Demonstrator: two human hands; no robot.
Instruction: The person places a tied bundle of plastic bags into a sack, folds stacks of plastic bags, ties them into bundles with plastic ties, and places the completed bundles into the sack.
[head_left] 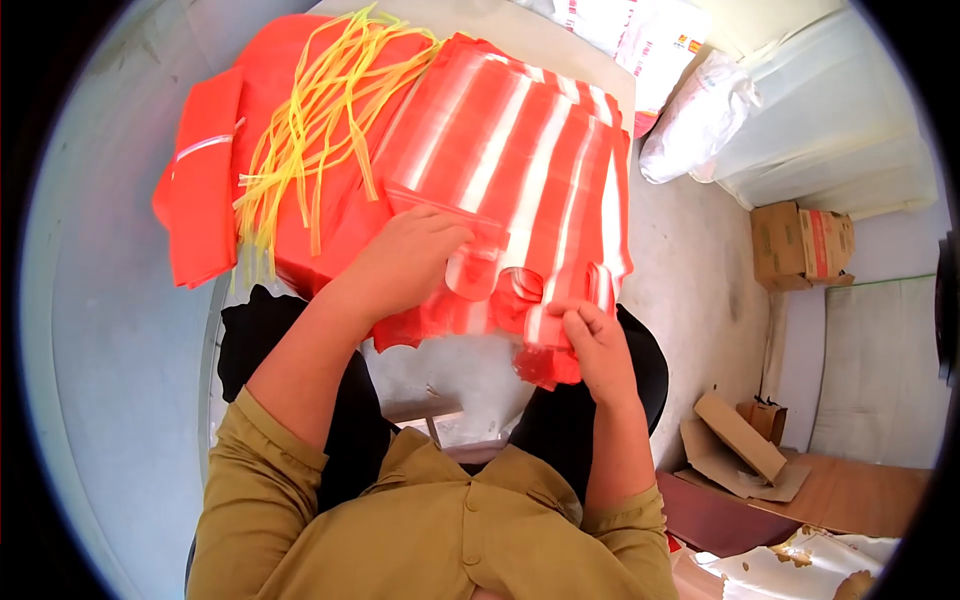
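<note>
while left hand [415, 255] sits over near part of red-and-white striped plastic stack [530, 160], head view shows its fingers curled on red film; cannot tell if gripping. right hand [597, 345] at stack's near right corner, thumb and fingertips pinching striped plastic edge. stack lies on pale table [470, 14], near edge overhanging above lap. yellow strips [345, 80] just beside, lying over red plastic; folded red bundle [205, 205] farther left, white tie around it.

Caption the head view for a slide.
Left hand and right hand at the near edge of a red-and-white striped stack; yellow strips lie beside it on red material.
</note>
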